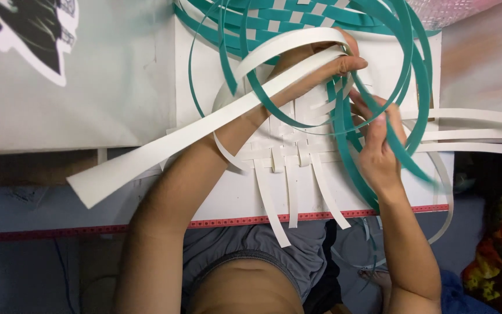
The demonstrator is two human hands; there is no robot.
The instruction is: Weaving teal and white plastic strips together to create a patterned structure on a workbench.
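A flat weave of white strips [286, 152] lies on a white board [228, 200], with loose white ends hanging over its near edge. My left hand [326, 61] reaches across the weave and pinches a wide white strip [164, 148] that runs down to the left. Long teal strips [416, 75] loop around both hands. My right hand [379, 145] grips one teal strip [402, 154] beside the weave's right edge. A teal and white woven patch [274, 17] sits at the far edge.
A red measuring tape [88, 231] runs along the board's near edge. Grey surface with a black and white print [30, 29] lies at the left. More white strips [472, 134] stretch off to the right. Colourful cloth [501, 250] sits at lower right.
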